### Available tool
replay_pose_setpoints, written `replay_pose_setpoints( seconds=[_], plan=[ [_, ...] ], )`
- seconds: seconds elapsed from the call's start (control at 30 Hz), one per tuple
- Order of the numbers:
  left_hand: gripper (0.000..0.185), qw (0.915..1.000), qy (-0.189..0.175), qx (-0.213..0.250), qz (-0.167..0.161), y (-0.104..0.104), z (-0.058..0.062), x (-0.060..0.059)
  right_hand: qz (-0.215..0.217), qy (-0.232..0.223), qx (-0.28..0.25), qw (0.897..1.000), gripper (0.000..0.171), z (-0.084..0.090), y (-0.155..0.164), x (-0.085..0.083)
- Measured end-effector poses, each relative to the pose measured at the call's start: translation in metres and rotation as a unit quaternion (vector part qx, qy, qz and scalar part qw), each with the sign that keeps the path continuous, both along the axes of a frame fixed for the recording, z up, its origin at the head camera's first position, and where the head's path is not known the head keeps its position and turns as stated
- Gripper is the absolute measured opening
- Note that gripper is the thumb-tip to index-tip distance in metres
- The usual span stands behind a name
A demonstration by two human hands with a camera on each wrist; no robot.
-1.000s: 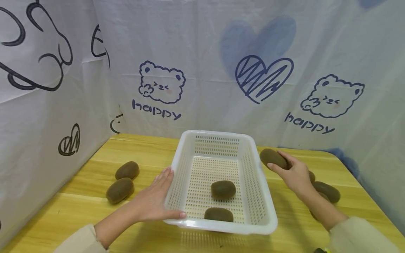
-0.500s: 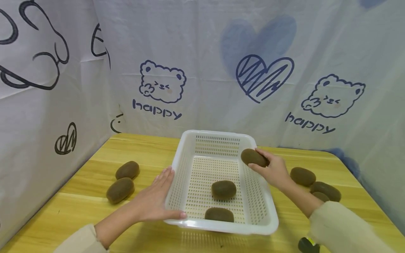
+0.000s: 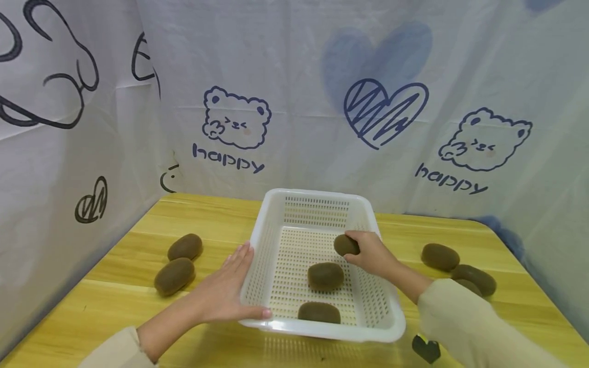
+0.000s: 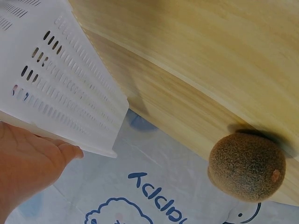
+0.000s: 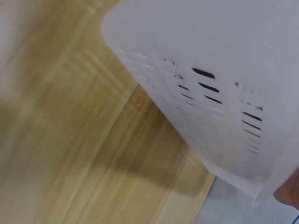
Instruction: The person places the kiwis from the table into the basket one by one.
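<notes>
**Kiwi going down into the basket**

The kiwi is in the right hand, inside the white basket near its right wall, low over the perforated floor; whether it already touches the floor cannot be told. Fingers and thumb curl round the fruit from its right side. My judgement: the fruit wants setting down gently on bare floor, far side of the kiwi that lies just below the hand, so the two do not knock, and the fingers should loosen only once it rests and cannot roll.

The left hand lies flat against the basket's left wall, fingers straight, thumb along the near rim, steadying it and gripping nothing; the left wrist view shows the palm under the rim.

A further kiwi lies by the near wall. Outside, two kiwis sit on the wooden table left of the left hand, and a few more lie right of the right arm.
</notes>
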State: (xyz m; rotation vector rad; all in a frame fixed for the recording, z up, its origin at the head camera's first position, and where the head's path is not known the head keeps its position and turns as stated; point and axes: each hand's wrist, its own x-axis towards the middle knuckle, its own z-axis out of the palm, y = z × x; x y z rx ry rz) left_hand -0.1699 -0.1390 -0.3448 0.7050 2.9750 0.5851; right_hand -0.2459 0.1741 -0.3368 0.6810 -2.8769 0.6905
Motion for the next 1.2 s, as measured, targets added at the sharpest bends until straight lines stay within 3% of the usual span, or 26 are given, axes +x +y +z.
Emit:
replay_pose_setpoints(
  seconds=[0.3,0.53,0.77,1.0,1.2],
  plan=[
    [0.124,1.0,-0.001,0.001,0.0,0.0,0.0,-0.001,0.001,-0.008,0.136,0.991,0.018,-0.005,-0.012,-0.004],
    [0.124,1.0,0.001,0.006,0.001,0.0,0.0,-0.001,0.017,-0.01,0.192,0.981,0.017,-0.007,-0.014,0.002],
    [0.125,1.0,0.001,0.004,0.0,0.001,-0.001,-0.001,0.053,0.009,0.175,0.983,0.017,-0.003,-0.009,0.004],
    [0.124,1.0,0.005,0.004,-0.001,0.001,0.0,-0.001,0.114,0.055,0.101,0.987,0.005,0.001,0.002,0.007],
    [0.124,1.0,0.004,0.005,0.001,0.001,0.0,0.0,0.107,0.045,0.045,0.992,0.016,0.006,0.01,0.011]
  ],
)
